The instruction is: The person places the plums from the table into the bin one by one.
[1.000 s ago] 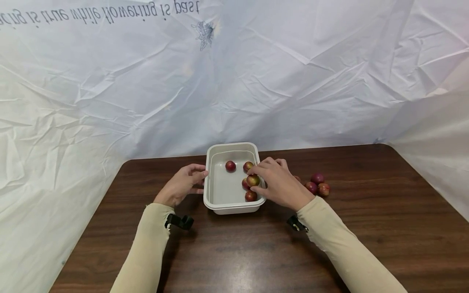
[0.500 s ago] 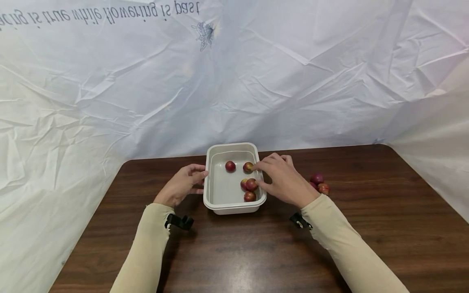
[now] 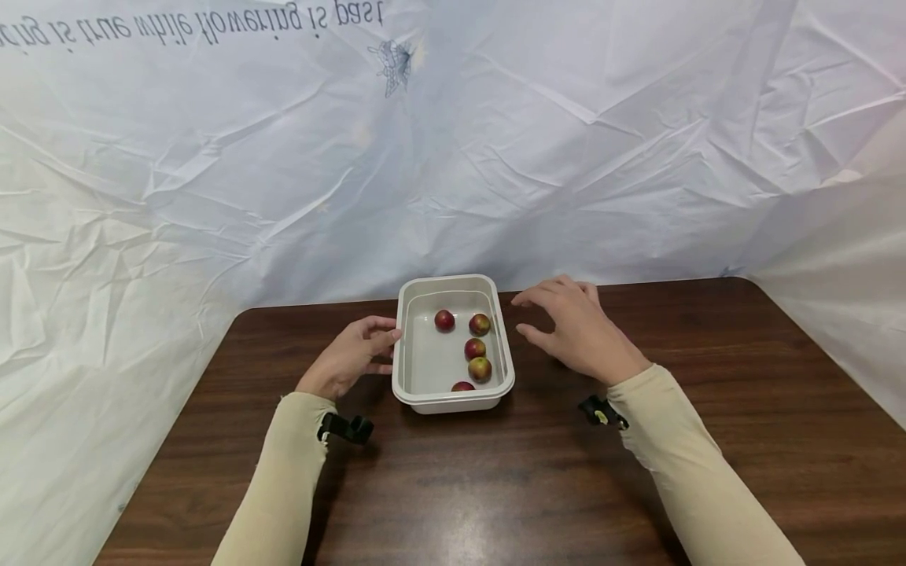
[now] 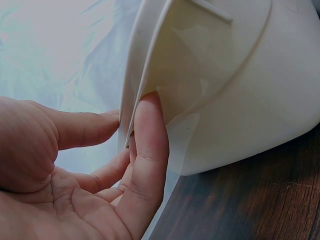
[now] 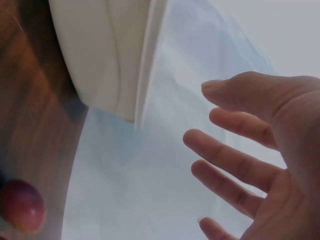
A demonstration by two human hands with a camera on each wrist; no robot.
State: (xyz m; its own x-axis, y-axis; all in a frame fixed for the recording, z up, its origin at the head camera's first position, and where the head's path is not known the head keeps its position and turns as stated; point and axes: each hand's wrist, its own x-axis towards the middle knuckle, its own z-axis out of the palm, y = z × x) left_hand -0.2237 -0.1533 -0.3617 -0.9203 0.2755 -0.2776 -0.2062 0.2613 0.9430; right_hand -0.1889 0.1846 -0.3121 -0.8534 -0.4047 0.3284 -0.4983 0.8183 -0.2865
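White cloth hangs behind the bench; head view: the right hand has withdrawn from the tub holding five fruits, that placement apparently done. Left wrist: left hand pinches the rim. Right wrist: grip apart, empty.

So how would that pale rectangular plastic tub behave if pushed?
The tub would probably slide rather than tip, looking broad and flat-bottomed. Its thin rim suggests it's light and bendy. The round reddish fruits inside would likely roll.
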